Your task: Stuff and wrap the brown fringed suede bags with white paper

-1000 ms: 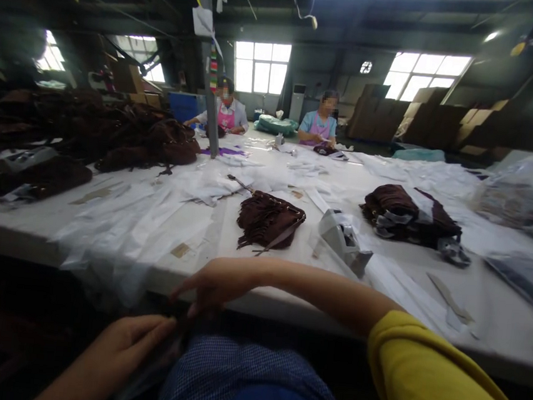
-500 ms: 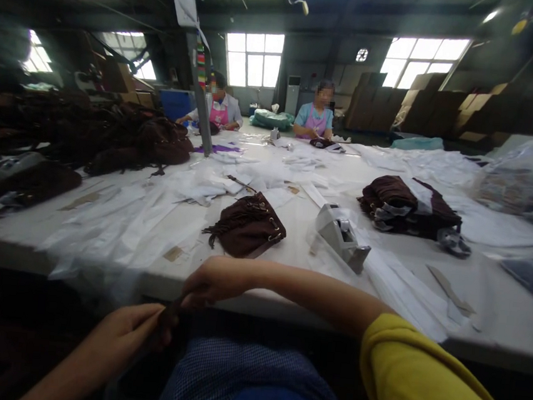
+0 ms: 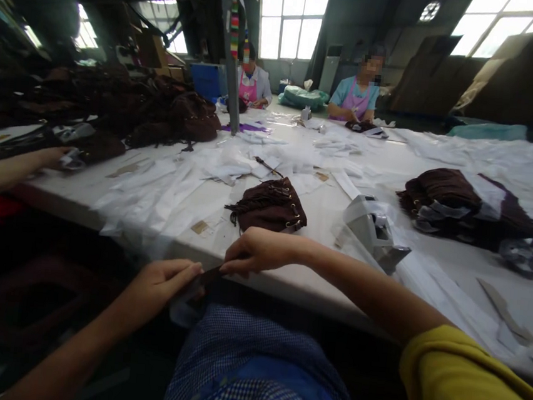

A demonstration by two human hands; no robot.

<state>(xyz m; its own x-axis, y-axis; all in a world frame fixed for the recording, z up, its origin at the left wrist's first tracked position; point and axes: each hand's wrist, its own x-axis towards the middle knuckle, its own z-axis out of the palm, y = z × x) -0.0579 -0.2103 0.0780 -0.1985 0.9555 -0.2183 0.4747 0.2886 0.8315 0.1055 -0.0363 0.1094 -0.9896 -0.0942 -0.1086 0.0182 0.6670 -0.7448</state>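
Between my hands, just off the table's front edge, stretches a short dark brown strap (image 3: 211, 276). My left hand (image 3: 167, 278) is closed on its left end, thumb on top. Fingers of my right hand (image 3: 255, 250) pinch the other end. Below my left fingers hangs something pale and see-through that I cannot make out. Right behind my right hand lies a brown fringed bag (image 3: 273, 205) with metal eyelets, its thin cord trailing to the back. A grey tape dispenser (image 3: 373, 232) stands to the right of the bag.
White wrapping sheets (image 3: 149, 195) cover much of the white table (image 3: 187, 239). Brown bags are stacked at right (image 3: 455, 202) and heaped at left (image 3: 175, 116). A metal post (image 3: 234, 71) rises behind. A co-worker's arm (image 3: 15, 166) reaches in from the left; two people work across the table.
The view has turned, so the table things sit differently in the picture. My hands have drawn slightly apart, showing more of the strap. A co-worker's arm has come into view at left.
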